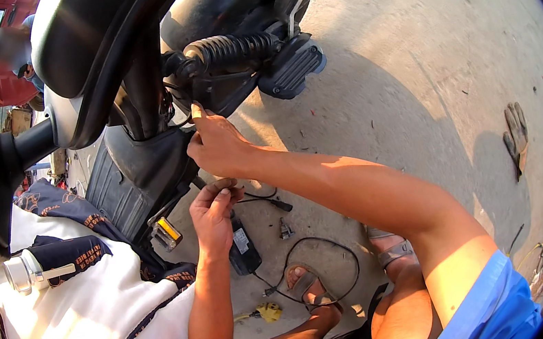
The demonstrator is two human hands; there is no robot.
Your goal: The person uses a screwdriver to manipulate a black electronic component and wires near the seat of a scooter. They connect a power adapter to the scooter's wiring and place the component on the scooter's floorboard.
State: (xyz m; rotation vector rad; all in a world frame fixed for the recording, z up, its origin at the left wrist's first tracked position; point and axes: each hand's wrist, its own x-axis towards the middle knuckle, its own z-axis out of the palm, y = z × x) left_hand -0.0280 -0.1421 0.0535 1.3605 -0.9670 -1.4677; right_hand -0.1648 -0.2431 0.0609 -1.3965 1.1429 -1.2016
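A dark scooter (149,141) with a coiled shock absorber (234,48) and a ribbed black cover (289,70) stands in front of me. My right hand (222,141) reaches up to its underside, index finger stretched out against the dark parts below the shock absorber; the other fingers are partly hidden. Just below, my left hand (214,212) is closed in a pinch, thumb against fingertips. Whatever it grips is too small to make out. Under it on the ground lies a black charger (244,248) with a looped cable (355,255). Next to the charger is a black connector (282,205).
A yellow reflector (168,232) sticks out left of my hands. White padded cloth (97,312) with a bottle (26,272) covers the lower left. A yellow piece (268,311) lies by my sandalled foot (310,287). Work gloves (517,135) lie far right; another person (16,53) is upper left.
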